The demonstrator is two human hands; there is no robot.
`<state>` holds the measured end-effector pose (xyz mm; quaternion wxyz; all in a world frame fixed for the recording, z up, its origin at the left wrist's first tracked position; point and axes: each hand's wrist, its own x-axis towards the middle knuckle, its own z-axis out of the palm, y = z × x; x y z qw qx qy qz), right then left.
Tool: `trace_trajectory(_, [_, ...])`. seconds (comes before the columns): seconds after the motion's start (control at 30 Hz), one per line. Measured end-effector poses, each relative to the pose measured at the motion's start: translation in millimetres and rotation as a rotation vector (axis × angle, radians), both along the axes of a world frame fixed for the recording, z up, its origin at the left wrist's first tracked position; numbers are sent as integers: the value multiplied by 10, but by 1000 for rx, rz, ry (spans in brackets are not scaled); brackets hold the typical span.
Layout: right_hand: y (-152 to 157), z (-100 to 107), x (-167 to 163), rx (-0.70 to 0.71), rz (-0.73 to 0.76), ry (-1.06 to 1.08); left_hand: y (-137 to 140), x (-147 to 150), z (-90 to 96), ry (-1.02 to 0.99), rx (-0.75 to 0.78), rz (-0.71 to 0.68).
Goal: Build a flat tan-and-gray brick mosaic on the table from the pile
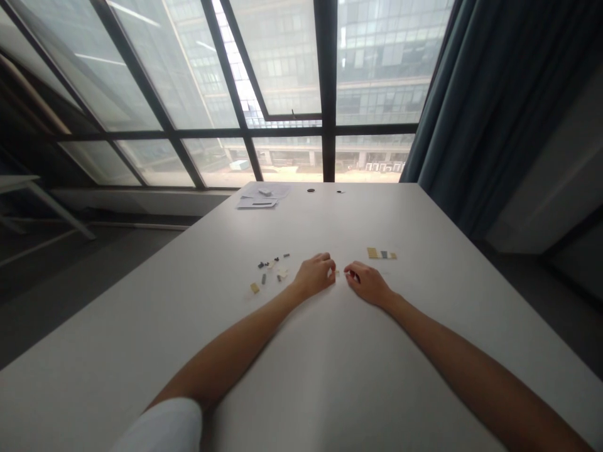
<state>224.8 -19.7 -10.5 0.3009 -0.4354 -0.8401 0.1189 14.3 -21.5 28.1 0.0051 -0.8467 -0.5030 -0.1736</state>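
Observation:
My left hand [315, 275] rests low over the white table with its fingers curled into a pinch. At its fingertips shows a small tan toy brick [337, 273]. Just to the right, my right hand [368, 284] is closed, thumb and fingers pressed together; whatever it pinches is too small to name. A narrow gap separates the two hands. Left of my left hand lie loose small pieces: a tan brick [255, 288], a grey brick [264, 279], several cream pieces [282, 274] and dark pieces [260, 265]. Beyond my right hand lies a flat tan-and-grey brick assembly [373, 253].
The white table [301, 226] stretches toward large windows. Papers [257, 203] with a small white object on them lie at its far left corner. Two dark round spots [311, 190] mark the far edge. A blue curtain [452, 107] hangs at the right.

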Motion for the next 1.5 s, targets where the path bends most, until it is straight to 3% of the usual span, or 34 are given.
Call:
trace_trajectory(0.27, [-16,43,-5,-4,16,0,-62,114,-151,-15,13,-133])
trace_trajectory(0.53, [-16,41,29,-7,85,-16,-24,80,-187,-61,36,-116])
trace_trajectory(0.97, [36,-34,69,4,164,23,93,-50,-258,-282,-127,-236])
trace_trajectory(1.23, [17,-15,60,-9,170,42,152,-56,-328,-429,-131,-254])
trace_trajectory(1.5, [25,-26,49,18,176,74,195,-51,-359,-430,-137,-201])
